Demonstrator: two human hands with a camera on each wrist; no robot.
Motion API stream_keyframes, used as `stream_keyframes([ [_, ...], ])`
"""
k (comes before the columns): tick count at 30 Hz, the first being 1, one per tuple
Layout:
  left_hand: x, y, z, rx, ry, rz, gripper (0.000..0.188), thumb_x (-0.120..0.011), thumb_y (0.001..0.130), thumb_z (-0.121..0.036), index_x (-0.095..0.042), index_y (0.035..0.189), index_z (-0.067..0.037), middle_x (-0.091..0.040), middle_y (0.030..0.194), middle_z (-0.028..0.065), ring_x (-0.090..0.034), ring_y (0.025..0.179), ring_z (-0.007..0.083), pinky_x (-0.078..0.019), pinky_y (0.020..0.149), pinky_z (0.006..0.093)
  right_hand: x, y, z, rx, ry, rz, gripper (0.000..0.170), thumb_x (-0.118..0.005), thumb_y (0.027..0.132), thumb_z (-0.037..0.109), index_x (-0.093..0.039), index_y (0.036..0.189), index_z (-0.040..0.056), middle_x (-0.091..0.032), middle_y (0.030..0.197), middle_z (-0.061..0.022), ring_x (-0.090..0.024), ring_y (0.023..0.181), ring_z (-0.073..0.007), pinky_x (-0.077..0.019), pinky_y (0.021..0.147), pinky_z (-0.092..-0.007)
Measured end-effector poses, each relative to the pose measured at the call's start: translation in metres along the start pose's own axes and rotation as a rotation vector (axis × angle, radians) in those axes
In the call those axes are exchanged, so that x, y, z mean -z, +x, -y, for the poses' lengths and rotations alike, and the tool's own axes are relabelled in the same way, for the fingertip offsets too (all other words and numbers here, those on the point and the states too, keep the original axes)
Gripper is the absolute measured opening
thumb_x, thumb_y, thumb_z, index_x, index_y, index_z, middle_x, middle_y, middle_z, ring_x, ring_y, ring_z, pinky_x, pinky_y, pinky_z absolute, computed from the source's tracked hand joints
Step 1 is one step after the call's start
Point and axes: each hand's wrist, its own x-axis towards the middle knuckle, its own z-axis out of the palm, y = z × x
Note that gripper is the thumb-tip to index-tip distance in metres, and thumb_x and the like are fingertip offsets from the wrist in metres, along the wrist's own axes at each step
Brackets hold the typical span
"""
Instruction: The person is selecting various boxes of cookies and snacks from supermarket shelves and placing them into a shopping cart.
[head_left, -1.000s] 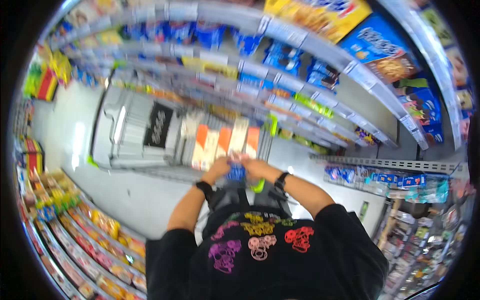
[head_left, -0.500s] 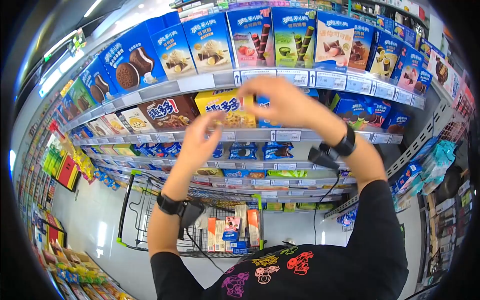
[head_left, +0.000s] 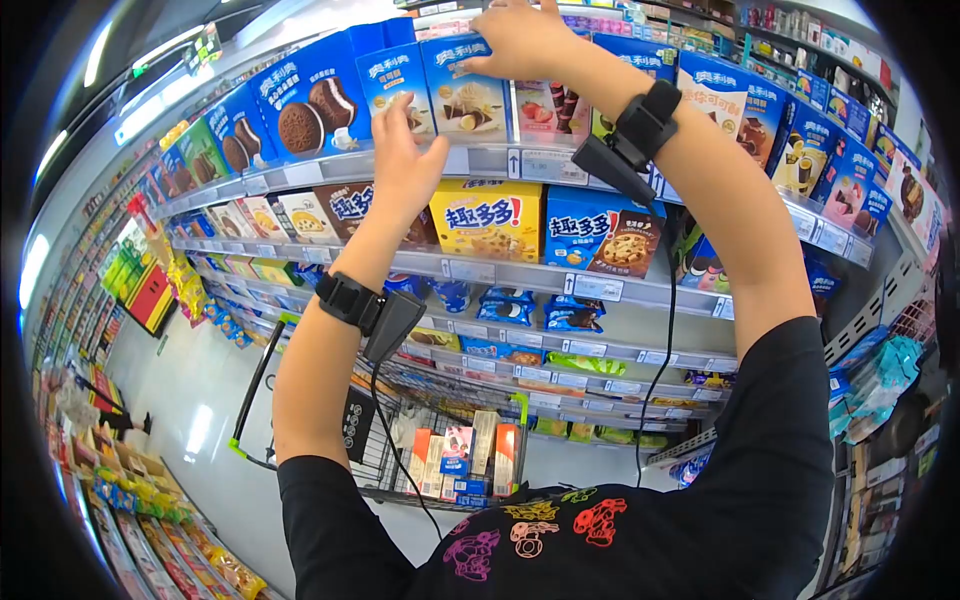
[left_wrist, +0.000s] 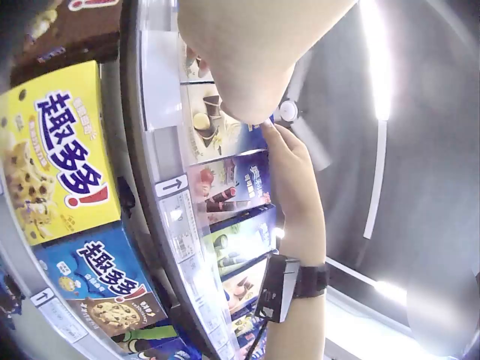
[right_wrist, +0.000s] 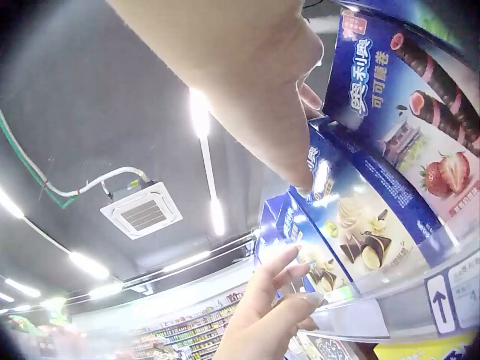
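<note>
My right hand [head_left: 525, 40] reaches over the top shelf, its fingers at the upper edge of a blue box with a cream dessert picture [head_left: 468, 95]. In the right wrist view, its thumb and fingers lie at the top of that box [right_wrist: 364, 232]. My left hand [head_left: 408, 160] is raised before the neighbouring blue box [head_left: 385, 72], fingers extended and holding nothing; the right wrist view shows this hand [right_wrist: 270, 307] low in front of the boxes. A strawberry roll box [left_wrist: 229, 187] stands beside the cream dessert box.
Below are a yellow cookie box [head_left: 487, 222] and a blue cookie box [head_left: 600, 235] on the second shelf. A shopping cart with several boxes [head_left: 457, 450] stands below the shelves. Cables [head_left: 668, 340] hang from both wrist cameras.
Both hands have moved up to the top shelf. The right hand now meets a box's upper edge; the left has risen from the yellow box to the box beside it.
</note>
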Motion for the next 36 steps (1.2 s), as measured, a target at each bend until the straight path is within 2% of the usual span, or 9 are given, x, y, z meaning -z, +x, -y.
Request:
stream_keyframes([
  [1,0.001,0.0,0.003,0.018,-0.014,0.02,0.061,-0.062,0.072,-0.01,-0.038,0.127,0.003,-0.039,0.117,0.0203,-0.05,0.099,0.0279,-0.046,0.081,0.0319,-0.004,0.006,-0.002,0.002,0.026,0.02,0.045,-0.063,0.073,0.042,-0.064,0.097,0.003,-0.063,0.098,-0.0192,-0.057,0.099,-0.0358,-0.0425,0.086,-0.0516],
  [5,0.001,-0.003,0.009,0.019,0.008,0.013,0.062,-0.061,0.075,-0.011,-0.036,0.131,0.0,-0.044,0.116,0.0185,-0.055,0.085,0.0198,-0.0449,0.083,0.0324,-0.011,0.014,-0.006,0.011,0.058,0.053,0.044,-0.065,0.071,0.043,-0.066,0.091,0.003,-0.065,0.091,-0.0192,-0.062,0.09,-0.0337,-0.0478,0.08,-0.0457],
  [8,0.002,-0.003,0.008,0.037,0.014,0.026,0.063,-0.061,0.074,-0.011,-0.036,0.131,0.0,-0.044,0.116,0.0182,-0.054,0.087,0.02,-0.0443,0.084,0.0328,-0.016,0.024,-0.01,0.02,0.077,0.055,0.046,-0.066,0.069,0.043,-0.066,0.092,0.0028,-0.065,0.091,-0.0195,-0.062,0.089,-0.0331,-0.0487,0.078,-0.0438],
  [11,0.005,-0.003,0.009,-0.014,0.025,0.043,0.066,-0.063,0.072,-0.01,-0.034,0.13,0.002,-0.039,0.116,0.0202,-0.049,0.099,0.0265,-0.0455,0.083,0.0322,-0.009,0.027,-0.011,-0.007,0.113,0.088,0.047,-0.068,0.068,0.042,-0.066,0.092,0.002,-0.066,0.089,-0.0194,-0.063,0.085,-0.0324,-0.0498,0.076,-0.0411],
  [16,0.011,0.006,0.028,-0.046,0.274,-0.083,0.068,-0.065,0.07,-0.021,-0.037,0.128,0.002,-0.04,0.121,0.0235,-0.038,0.116,0.0372,-0.0283,0.101,0.0449,-0.002,0.028,-0.019,-0.039,0.233,0.228,0.05,-0.071,0.065,0.042,-0.066,0.093,0.0002,-0.066,0.086,-0.019,-0.065,0.077,-0.0307,-0.0513,0.069,-0.0381],
  [20,0.019,0.006,0.046,-0.034,0.369,-0.091,0.068,-0.064,0.07,-0.023,-0.037,0.128,0.001,-0.044,0.12,0.0248,-0.039,0.116,0.0379,-0.0283,0.101,0.0453,-0.014,0.043,-0.025,0.046,0.134,0.163,0.051,-0.073,0.063,0.041,-0.067,0.092,0.0002,-0.067,0.084,-0.0181,-0.065,0.074,-0.0296,-0.0514,0.068,-0.0371],
  [31,0.025,-0.005,0.051,0.077,0.324,0.041,0.075,-0.064,0.071,-0.024,-0.031,0.133,0.004,-0.044,0.126,0.0252,-0.039,0.119,0.0403,-0.0282,0.103,0.0445,-0.018,0.059,-0.028,0.084,0.169,0.247,0.052,-0.075,0.06,0.041,-0.068,0.091,0.0006,-0.067,0.089,-0.0187,-0.064,0.081,-0.0304,-0.0505,0.073,-0.0375],
  [34,0.019,-0.008,0.048,0.053,0.324,0.033,0.077,-0.064,0.072,-0.024,-0.029,0.134,0.003,-0.043,0.127,0.0243,-0.037,0.121,0.0401,-0.0279,0.103,0.0446,0.031,0.026,0.01,-0.089,0.265,0.323,0.053,-0.074,0.06,0.042,-0.068,0.091,0.0,-0.066,0.093,-0.0202,-0.063,0.083,-0.0317,-0.0505,0.075,-0.0382],
  [36,0.016,-0.011,0.053,0.027,0.323,0.044,0.079,-0.064,0.072,-0.024,-0.026,0.136,0.002,-0.04,0.131,0.0233,-0.034,0.123,0.0396,-0.027,0.103,0.0467,0.007,0.048,0.007,0.04,0.157,0.293,0.053,-0.073,0.06,0.04,-0.066,0.095,-0.0002,-0.065,0.094,-0.0206,-0.063,0.085,-0.0323,-0.0505,0.075,-0.0385],
])
